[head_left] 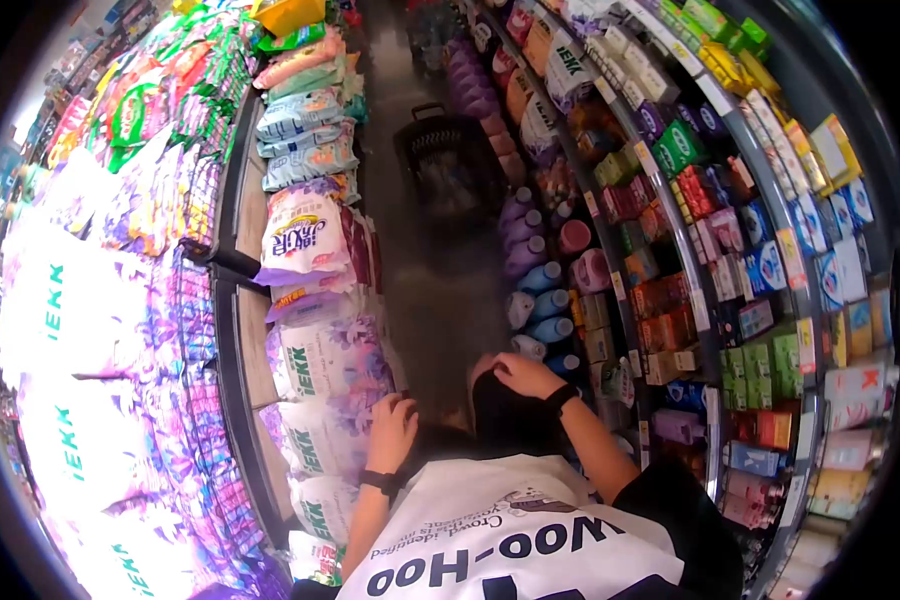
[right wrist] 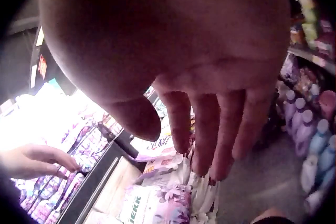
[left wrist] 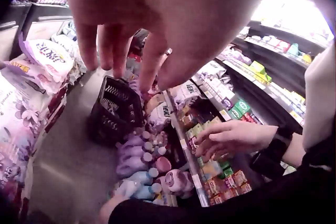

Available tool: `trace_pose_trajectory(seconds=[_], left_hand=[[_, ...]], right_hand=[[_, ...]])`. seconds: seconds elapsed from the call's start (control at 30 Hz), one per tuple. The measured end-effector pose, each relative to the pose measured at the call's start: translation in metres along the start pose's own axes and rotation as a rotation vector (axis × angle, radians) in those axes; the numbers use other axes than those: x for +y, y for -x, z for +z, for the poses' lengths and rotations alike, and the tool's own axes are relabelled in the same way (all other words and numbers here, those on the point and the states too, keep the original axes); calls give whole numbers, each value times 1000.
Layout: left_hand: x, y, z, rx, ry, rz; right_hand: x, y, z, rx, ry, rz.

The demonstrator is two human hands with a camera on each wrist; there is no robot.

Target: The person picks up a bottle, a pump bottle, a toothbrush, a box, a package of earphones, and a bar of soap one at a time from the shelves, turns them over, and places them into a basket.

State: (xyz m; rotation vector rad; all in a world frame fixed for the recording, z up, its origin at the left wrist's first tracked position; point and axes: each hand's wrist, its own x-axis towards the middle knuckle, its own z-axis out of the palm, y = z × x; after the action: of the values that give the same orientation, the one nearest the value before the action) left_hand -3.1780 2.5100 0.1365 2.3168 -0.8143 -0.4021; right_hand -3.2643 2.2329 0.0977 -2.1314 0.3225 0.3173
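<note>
My left hand (head_left: 394,432) hangs with loosely bent fingers beside the stacked white and purple iEKK detergent bags (head_left: 315,440). Its fingers (left wrist: 152,56) hold nothing in the left wrist view. Over a dark-clothed knee (head_left: 505,405) is my right hand (head_left: 528,378), nearest to the bottles with blue caps (head_left: 550,330). The right wrist view shows its palm and loosely extended fingers (right wrist: 205,129) with nothing in them. A black shopping basket (head_left: 450,170) stands on the aisle floor ahead, its handle up.
Bagged detergents (head_left: 305,235) line the left side of the narrow aisle floor (head_left: 435,320). Purple bottles (head_left: 523,235) stand low on the right, below shelves of small boxed goods (head_left: 670,330). A dark shelf edge (head_left: 232,265) runs along the left.
</note>
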Motion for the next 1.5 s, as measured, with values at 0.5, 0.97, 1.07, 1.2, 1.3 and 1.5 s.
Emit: trace_pose_trajectory(seconds=[0.5,0.97,1.07,1.2,1.3,1.5], left_hand=[[-84,-395,126,-193,399,-498],[-225,-662,306,-501,224,-590],[-243,-646,307,-498,72,-458],[-225,-635,268,-270,91,-188],[-172,-662,203,-319,65,-59],[-34,-708,55,-493,506,369]], right_hand=[[165,-455,-151,142,-45,371],[348,-687,3,-112,173,595],[368,-686,11,-139,283,568],[292,-639,-82,21,-51,508],[199,-571,-172,141,-218,403],[-32,-420,-343,412,-1234,308]])
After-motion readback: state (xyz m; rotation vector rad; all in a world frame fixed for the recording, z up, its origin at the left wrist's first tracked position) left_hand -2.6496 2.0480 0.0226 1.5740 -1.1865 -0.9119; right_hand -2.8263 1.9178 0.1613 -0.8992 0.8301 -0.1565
